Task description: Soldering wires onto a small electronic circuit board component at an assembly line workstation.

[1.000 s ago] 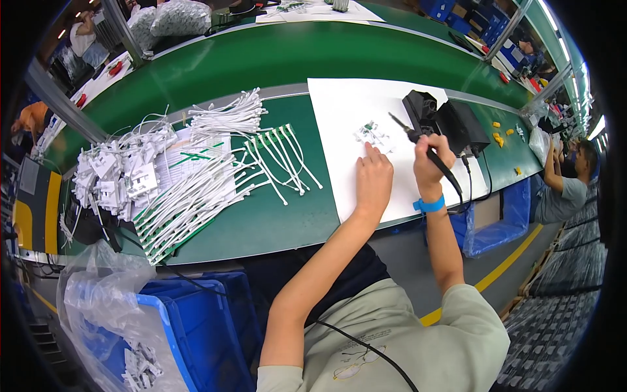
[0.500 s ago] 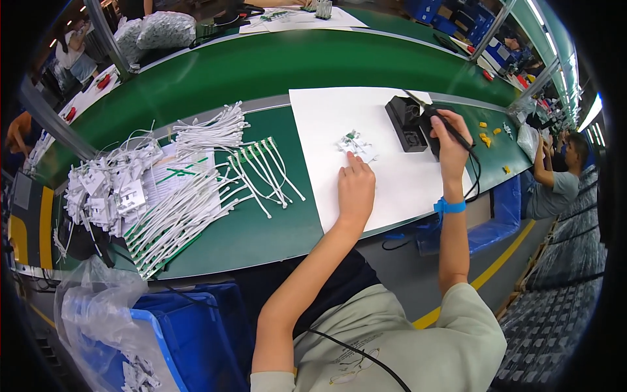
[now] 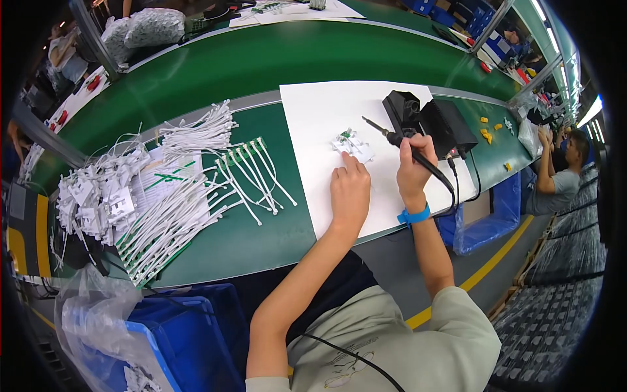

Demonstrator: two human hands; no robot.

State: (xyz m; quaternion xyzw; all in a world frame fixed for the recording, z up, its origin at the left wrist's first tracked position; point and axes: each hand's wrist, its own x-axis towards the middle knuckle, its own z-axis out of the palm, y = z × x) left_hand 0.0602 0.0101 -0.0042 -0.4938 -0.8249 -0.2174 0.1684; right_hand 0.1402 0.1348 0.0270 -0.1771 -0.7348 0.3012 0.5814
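Observation:
On the white sheet [image 3: 307, 124] lies a small white plastic part [image 3: 356, 149] with green bits at its far end. My left hand [image 3: 351, 193] reaches it from the near side, its index finger on the part and the other fingers curled, steadying it. In my right hand [image 3: 416, 166] is a soldering iron [image 3: 394, 138], gripped by its dark handle, a cable trailing behind. Its metal tip points up and left, above the sheet and apart from the part. The black iron stand [image 3: 400, 108] is just beyond this hand, beside a black box-shaped unit [image 3: 449, 127].
At left lie a pile of white plastic parts [image 3: 98, 196] and bundles of white wires [image 3: 176, 215] with green strips. Small yellow pieces [image 3: 486, 136] sit at right on the green bench [image 3: 287, 222]. A blue bin [image 3: 183, 326] stands below left. Another person [image 3: 565, 173] sits far right.
My right hand has moved left and nearer me, taking the soldering iron from over the stand toward the white part. My left hand stays on the part. The view has shifted slightly.

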